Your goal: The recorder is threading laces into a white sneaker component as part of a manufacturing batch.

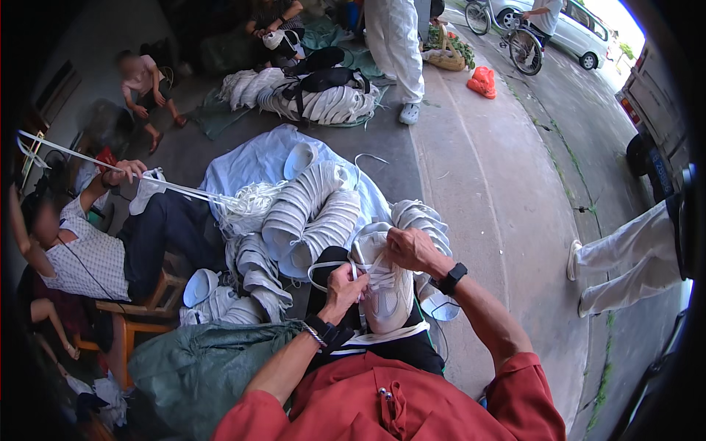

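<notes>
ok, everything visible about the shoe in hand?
The shoe is off-white, fabric-like, its rounded toe slightly pinkish. It lies top up over the black-clad lap, toe toward the body. White lace crosses its front and loops off left. The left grip pinches lace beside it; the right grip touches its far right edge. Underside hidden.

**White, round-toed sneaker [388,303] with a narrow white lace [381,279], right in front of you**

The sneaker lies with its upper facing up, its toe toward you and its opening pointing away. The forefoot looks faintly pinkish. The lace crosses the instep in several rows, and a loose loop of it bows out on your left, beside the sneaker.
</notes>
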{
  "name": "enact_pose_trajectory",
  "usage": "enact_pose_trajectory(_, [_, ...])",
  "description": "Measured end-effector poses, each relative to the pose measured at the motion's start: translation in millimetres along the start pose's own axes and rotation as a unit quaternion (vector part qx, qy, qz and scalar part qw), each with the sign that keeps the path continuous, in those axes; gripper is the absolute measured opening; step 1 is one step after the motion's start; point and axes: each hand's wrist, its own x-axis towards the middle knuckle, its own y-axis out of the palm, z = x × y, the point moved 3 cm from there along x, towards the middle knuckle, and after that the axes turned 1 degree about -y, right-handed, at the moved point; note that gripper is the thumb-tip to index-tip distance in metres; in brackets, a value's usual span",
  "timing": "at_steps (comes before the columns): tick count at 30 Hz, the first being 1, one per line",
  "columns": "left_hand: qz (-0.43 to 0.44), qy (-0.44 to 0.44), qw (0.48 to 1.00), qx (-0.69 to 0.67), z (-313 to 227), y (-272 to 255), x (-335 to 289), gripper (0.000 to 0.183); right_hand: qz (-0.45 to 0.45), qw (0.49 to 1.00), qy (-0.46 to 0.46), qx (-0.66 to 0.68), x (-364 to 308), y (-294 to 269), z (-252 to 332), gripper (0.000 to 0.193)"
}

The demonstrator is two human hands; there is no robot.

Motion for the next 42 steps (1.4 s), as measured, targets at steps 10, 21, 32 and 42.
enact_pose_trajectory(10, [0.035, -0.051, 0.997, -0.043, 13, -5, 7, 0.009, 0.031, 0.999, 0.017, 0.006, 1, -4, 6, 0.011])
enact_pose_trajectory(21, [0.084, -0.074, 0.917, -0.382, -5, -71, -19, 0.018, 0.054, 0.989, -0.041, 0.135, -21, -14, 0, 0.015])
enact_pose_trajectory(32, [-0.239, -0.001, 0.823, -0.515, 12, -288, -66, 0.016, 0.079, 0.992, -0.023, 0.096, -40, -9, -17, 0.025])
enact_pose_trajectory(42, [-0.297, -0.058, 0.827, -0.475, 68, -337, -63, 0.013, 0.039, 0.971, 0.118, 0.205, -55, -40, -18, 0.026])
